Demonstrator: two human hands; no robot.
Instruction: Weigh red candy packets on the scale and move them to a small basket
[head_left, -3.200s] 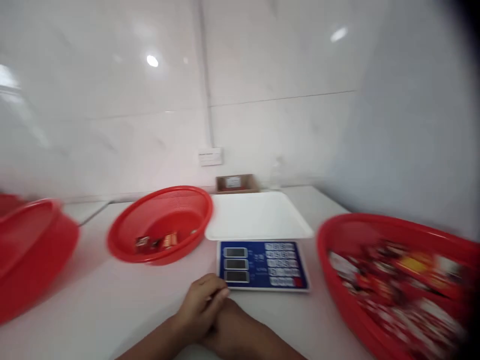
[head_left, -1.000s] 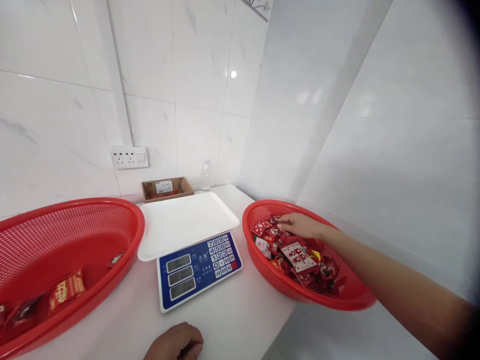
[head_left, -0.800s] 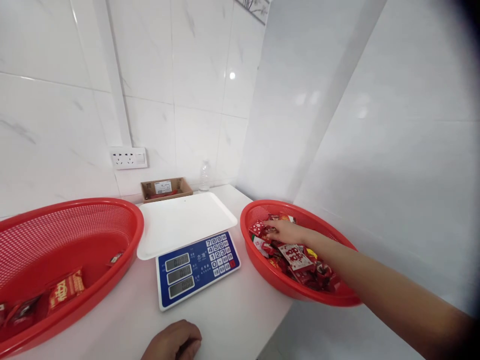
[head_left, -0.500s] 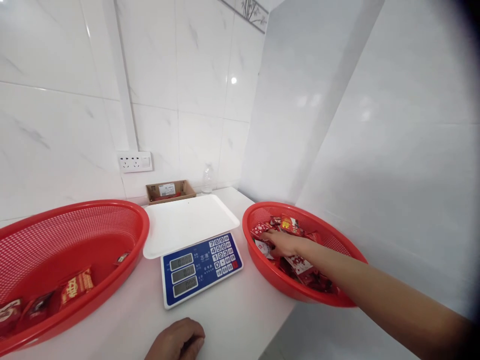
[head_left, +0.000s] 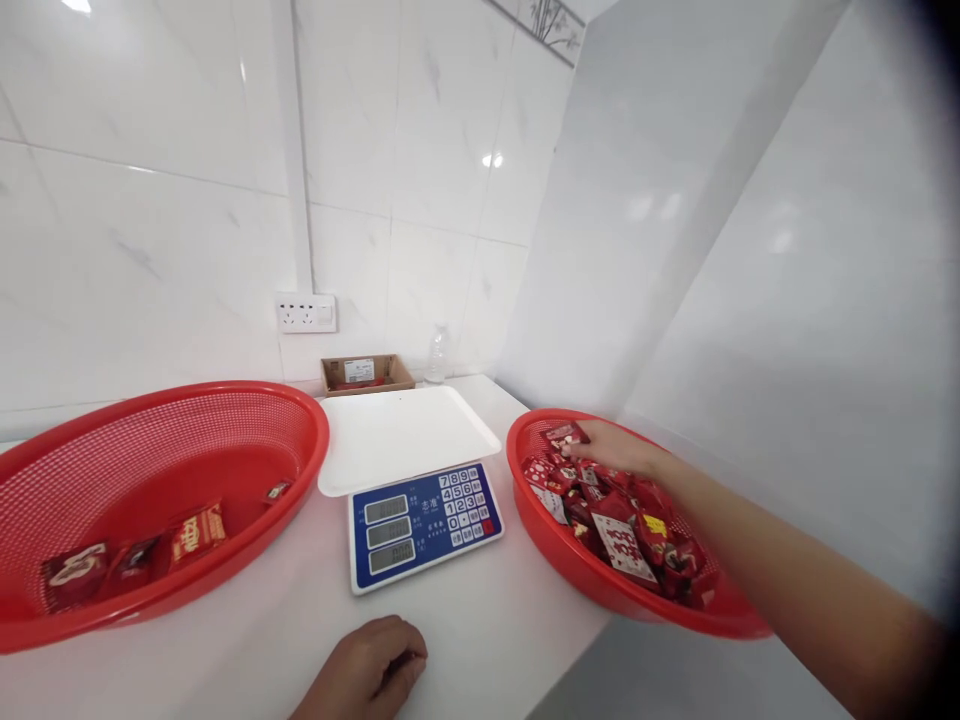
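Observation:
My right hand [head_left: 611, 447] reaches into the right red basket [head_left: 551, 555], its fingers closed on a dark red snack packet [head_left: 564, 434] near the far left rim. Below it lie many red wrapped packets, among them a white-and-red patterned packet [head_left: 624, 545]. My left hand [head_left: 375, 662] rests on the white table in front of the scale, fingers curled in and nothing visible in them. Between the baskets stands a blue-and-white weighing scale [head_left: 427, 527] with a bare white pan [head_left: 405, 435].
On the left, a larger red basket [head_left: 247, 400] holds several packets, including a red-and-gold packet [head_left: 197, 534]. A small cardboard box [head_left: 405, 376] and a clear plastic bottle [head_left: 437, 352] stand behind the scale. The wall has a socket panel [head_left: 307, 313].
My right hand has moved toward the far side of the right basket and now grips a dark red packet. My left hand stays curled on the table. The view has turned slightly left.

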